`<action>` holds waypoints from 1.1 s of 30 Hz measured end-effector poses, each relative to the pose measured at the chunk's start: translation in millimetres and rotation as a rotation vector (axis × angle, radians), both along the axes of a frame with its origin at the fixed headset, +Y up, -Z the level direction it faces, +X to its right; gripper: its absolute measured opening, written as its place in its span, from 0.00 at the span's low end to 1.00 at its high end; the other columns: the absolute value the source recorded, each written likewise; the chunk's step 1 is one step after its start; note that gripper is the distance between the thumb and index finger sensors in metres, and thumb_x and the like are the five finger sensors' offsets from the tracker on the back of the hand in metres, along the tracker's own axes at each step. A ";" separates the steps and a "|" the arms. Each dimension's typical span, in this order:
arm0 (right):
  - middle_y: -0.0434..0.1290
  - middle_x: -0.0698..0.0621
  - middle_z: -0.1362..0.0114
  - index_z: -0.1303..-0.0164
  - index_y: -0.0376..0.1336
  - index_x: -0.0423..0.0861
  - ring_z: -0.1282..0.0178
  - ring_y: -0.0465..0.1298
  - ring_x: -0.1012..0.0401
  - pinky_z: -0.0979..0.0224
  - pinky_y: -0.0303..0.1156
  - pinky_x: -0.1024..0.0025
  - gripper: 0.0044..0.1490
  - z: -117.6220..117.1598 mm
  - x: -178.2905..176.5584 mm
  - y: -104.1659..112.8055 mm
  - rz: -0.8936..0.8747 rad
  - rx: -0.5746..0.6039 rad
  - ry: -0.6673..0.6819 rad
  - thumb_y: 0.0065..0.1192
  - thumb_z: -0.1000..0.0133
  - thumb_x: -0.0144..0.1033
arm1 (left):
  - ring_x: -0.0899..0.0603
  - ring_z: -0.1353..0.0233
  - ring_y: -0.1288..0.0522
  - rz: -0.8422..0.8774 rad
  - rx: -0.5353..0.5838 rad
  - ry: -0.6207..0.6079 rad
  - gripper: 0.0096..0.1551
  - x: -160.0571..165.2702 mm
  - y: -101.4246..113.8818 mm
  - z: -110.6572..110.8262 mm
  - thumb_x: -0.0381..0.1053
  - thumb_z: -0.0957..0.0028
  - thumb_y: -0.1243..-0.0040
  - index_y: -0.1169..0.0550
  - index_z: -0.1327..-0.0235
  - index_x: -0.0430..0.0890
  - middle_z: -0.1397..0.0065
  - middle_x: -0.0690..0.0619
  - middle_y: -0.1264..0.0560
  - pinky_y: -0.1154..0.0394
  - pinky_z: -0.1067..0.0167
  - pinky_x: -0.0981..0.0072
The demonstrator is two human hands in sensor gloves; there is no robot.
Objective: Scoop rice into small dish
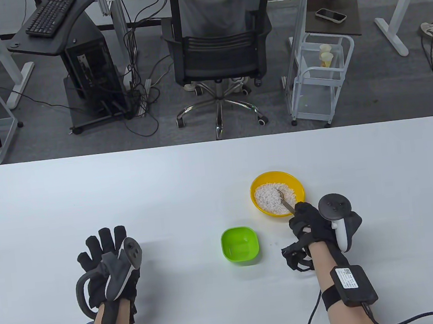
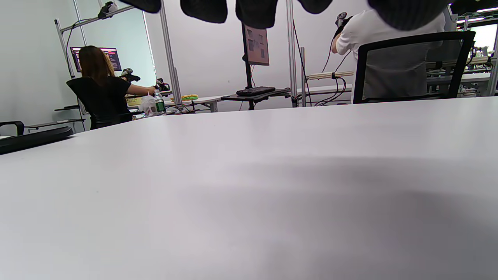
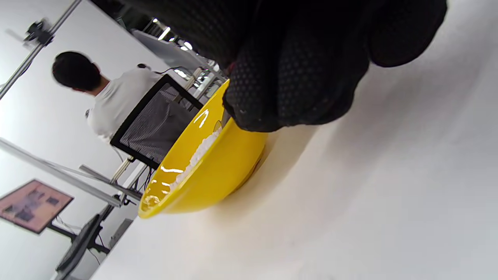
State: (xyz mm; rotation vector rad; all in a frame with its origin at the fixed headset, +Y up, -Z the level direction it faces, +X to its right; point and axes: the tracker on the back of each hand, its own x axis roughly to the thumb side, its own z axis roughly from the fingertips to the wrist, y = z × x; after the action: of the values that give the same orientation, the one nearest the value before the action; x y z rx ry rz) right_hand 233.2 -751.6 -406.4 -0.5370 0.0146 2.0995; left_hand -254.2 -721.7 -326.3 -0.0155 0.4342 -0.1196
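— Where is your right hand [image 1: 313, 223]?
— At the yellow bowl's [image 1: 256, 186] near rim, pinching a spoon [image 1: 285, 201] whose tip sits in the rice [image 1: 271, 198].
— And the green dish [image 1: 240, 244]?
— Just beside the bowl, toward you. Your left hand [image 1: 105, 262] lies flat on the table [image 1: 125, 188], fingers spread, well apart from both.

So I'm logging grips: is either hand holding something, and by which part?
The right hand holds a spoon by its handle end, the tip resting in the rice of the yellow bowl. The left hand holds nothing, fingers spread.
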 end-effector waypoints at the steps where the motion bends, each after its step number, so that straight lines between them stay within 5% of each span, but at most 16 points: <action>1: 0.84 0.40 0.52 0.29 0.65 0.31 0.57 0.82 0.43 0.34 0.64 0.30 0.28 0.7 3.1 -0.8 -0.034 -0.003 -0.016 0.56 0.40 0.24 | 0.43 0.10 0.48 -0.001 0.000 0.001 0.43 -0.1 0.2 0.2 0.71 0.51 0.52 0.48 0.21 0.68 0.09 0.60 0.47 0.47 0.17 0.38; 17: 0.83 0.40 0.51 0.30 0.65 0.31 0.56 0.80 0.42 0.33 0.63 0.29 0.27 10.7 31.0 13.2 -0.260 0.035 -0.050 0.55 0.40 0.24 | 0.42 0.10 0.48 0.002 0.011 0.006 0.43 -2.8 -0.2 -0.9 0.71 0.50 0.52 0.48 0.21 0.67 0.09 0.60 0.47 0.47 0.17 0.38; 25: 0.83 0.39 0.51 0.30 0.66 0.31 0.56 0.80 0.41 0.33 0.62 0.28 0.27 14.6 16.0 36.7 -0.361 -0.010 0.218 0.55 0.39 0.23 | 0.42 0.10 0.48 -0.002 -0.002 0.010 0.43 -2.8 -0.8 -0.4 0.71 0.50 0.52 0.48 0.21 0.67 0.09 0.60 0.47 0.47 0.17 0.38; 33: 0.83 0.38 0.50 0.29 0.66 0.31 0.55 0.79 0.40 0.32 0.60 0.27 0.27 11.0 2.1 33.4 -0.297 -0.148 0.505 0.56 0.38 0.22 | 0.42 0.10 0.48 -0.012 -0.012 0.014 0.43 -3.1 -2.3 -0.9 0.71 0.50 0.52 0.48 0.21 0.67 0.09 0.60 0.47 0.47 0.17 0.38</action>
State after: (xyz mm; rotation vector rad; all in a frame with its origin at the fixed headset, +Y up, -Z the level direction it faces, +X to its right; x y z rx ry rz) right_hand 235.3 -718.3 -395.3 -0.0696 0.5114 1.8963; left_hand -257.4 -724.0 -327.2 -0.0254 0.4473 -0.1342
